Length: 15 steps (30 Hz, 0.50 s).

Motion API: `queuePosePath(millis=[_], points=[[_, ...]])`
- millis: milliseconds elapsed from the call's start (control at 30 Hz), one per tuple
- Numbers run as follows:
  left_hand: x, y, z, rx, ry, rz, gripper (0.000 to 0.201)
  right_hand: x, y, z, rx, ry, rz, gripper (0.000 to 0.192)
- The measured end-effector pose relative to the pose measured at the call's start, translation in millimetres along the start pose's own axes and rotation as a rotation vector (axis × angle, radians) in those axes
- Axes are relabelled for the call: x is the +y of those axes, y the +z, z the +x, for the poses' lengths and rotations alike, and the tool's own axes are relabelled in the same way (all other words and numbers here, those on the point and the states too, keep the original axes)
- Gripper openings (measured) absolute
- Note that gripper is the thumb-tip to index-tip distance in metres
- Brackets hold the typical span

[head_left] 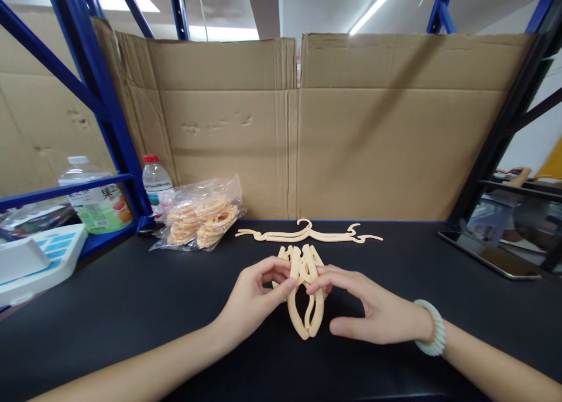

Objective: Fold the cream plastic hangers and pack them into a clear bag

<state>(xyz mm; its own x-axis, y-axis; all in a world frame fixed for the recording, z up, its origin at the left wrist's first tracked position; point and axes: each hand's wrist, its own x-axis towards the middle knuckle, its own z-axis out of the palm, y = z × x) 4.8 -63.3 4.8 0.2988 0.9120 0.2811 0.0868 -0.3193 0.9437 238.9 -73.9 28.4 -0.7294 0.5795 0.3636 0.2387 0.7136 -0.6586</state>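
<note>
A cream plastic folding clothes hanger (292, 311), its two arms folded together, is in front of me at the middle of the black table. My left hand (259, 288) pinches its left arm between thumb and fingers. On the other side, my right hand (364, 302) rests its fingertips against the right arm, with the thumb held apart and the fingers loosely stretched. More cream folded pieces show behind this hanger, partly covered by my fingers. Farther back an unfolded cream hanger (287, 236) lies flat with its hook upward; whether it is one or more I cannot tell.
A clear plastic bag (228, 194) with several folded hangers sits at the back left, beside a red-capped bottle (156, 182). A larger bottle (103, 206) and a white-and-blue object (57, 256) stand far left. A dark flat tablet-like device (487, 254) lies right. Cardboard (395, 138) walls the back.
</note>
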Motion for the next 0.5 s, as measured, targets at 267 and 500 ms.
queuePosePath(millis=[267,500], points=[[0.5,-2.3,-0.4,-0.001,0.067,0.079,0.028,13.2,-8.6,1.6,0.003,0.102,0.308,0.038],[0.1,-7.5,-6.0,-0.257,0.326,0.670,0.043,41.4,-38.3,-3.6,0.295,0.445,0.226,0.037]])
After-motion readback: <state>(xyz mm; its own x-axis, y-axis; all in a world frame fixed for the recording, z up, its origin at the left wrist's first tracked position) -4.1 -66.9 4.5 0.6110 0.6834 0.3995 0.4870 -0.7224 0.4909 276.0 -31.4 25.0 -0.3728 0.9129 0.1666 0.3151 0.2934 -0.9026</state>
